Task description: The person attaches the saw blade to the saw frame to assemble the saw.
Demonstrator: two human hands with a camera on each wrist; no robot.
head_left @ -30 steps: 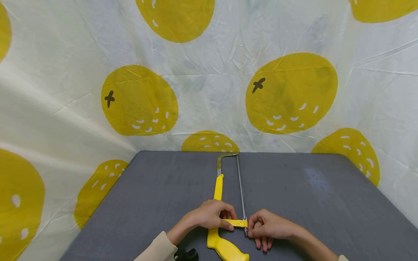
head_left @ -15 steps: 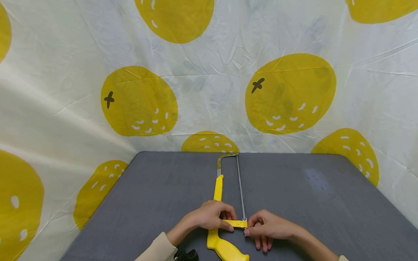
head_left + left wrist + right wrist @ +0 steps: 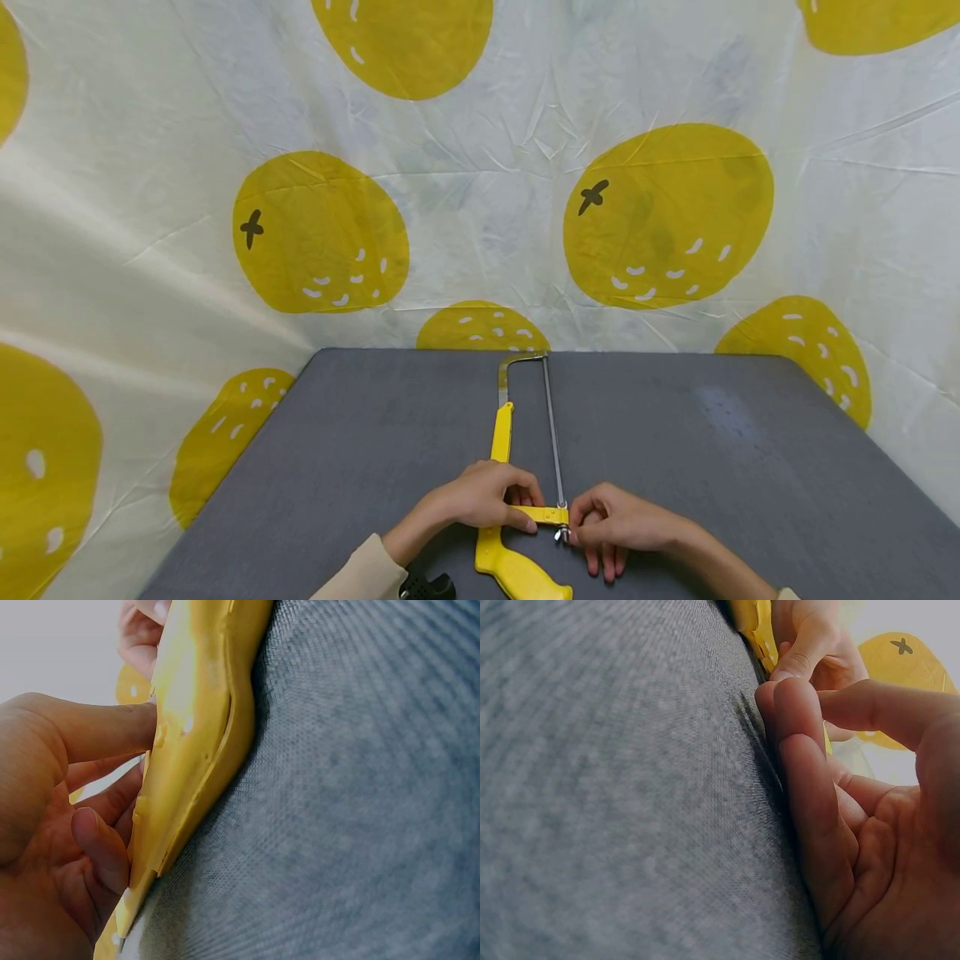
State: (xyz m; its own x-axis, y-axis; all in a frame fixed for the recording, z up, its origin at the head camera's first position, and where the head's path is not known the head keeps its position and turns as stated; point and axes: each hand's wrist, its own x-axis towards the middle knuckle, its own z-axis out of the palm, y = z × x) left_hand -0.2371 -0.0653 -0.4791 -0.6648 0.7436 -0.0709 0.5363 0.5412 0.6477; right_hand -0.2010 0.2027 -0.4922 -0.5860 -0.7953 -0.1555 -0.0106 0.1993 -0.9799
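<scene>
A hacksaw [image 3: 522,575] with a yellow handle lies flat on the grey table, its thin blade [image 3: 553,433] on the right side of the frame. My left hand [image 3: 489,496] grips the yellow crosspiece between handle and blade, thumb on the near side and fingers on the far side. At the crosspiece's right end sits a silver wing nut [image 3: 562,535]. The thumb and curled index finger of my right hand [image 3: 618,518] are at this wing nut, pinching at its right side. In the right wrist view my right fingers [image 3: 810,772] hide the nut.
A grey cloth-covered table [image 3: 675,442] bears the saw. Behind it hangs a white curtain [image 3: 480,233] printed with yellow fruit. Part of a black object [image 3: 427,586] shows beside the left sleeve at the lower edge.
The wing nut has turned: half a second ago my right thumb covered most of it, and now its wings show. My left hand and the hacksaw have stayed put.
</scene>
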